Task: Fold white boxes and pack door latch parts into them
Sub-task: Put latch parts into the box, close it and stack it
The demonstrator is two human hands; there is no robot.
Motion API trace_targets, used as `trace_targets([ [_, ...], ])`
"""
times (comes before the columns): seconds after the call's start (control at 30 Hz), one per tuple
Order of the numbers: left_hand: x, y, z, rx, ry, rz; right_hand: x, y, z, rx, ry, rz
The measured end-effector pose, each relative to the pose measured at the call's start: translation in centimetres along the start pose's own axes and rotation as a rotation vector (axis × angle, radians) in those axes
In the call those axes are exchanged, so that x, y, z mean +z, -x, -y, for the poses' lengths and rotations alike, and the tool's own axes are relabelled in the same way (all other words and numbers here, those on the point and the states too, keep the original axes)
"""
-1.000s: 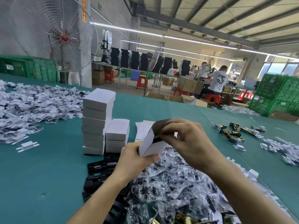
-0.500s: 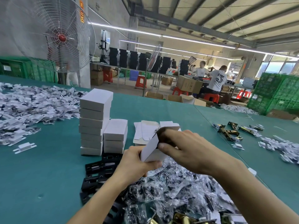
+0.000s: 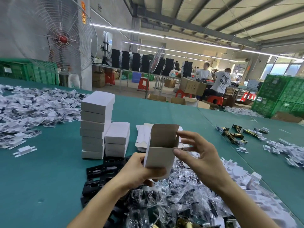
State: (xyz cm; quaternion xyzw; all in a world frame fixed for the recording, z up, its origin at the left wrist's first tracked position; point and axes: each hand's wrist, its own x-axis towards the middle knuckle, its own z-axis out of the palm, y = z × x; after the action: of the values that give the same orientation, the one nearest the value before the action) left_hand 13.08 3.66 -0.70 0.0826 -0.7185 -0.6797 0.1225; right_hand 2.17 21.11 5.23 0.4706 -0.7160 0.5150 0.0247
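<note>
Upright box [image 3: 160,153] gripped by left hand [image 3: 139,171]; right hand [image 3: 200,155] spread beside rim.

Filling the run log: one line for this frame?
left hand: grips white box at base | white box: upright, top flap open | right hand: open, fingers beside box mouth

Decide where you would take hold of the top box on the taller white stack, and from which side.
Come from above and pinch the top box across its left and right walls. It lies closed and flat, and it rises clear above the shorter stack beside it, so both walls look free.
</note>
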Motion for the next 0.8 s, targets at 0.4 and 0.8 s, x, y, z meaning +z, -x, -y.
trace_targets([
  [0.4,0.6,-0.4,0.6,0.142,-0.18,-0.005,1.1,1.6,-2.6,0.06,-0.196,0.134],
  [0.8,0.9,-0.6,1.3,0.467,-0.376,-0.244,1.4,2.3,-4.1,0.075,0.101,0.257],
])
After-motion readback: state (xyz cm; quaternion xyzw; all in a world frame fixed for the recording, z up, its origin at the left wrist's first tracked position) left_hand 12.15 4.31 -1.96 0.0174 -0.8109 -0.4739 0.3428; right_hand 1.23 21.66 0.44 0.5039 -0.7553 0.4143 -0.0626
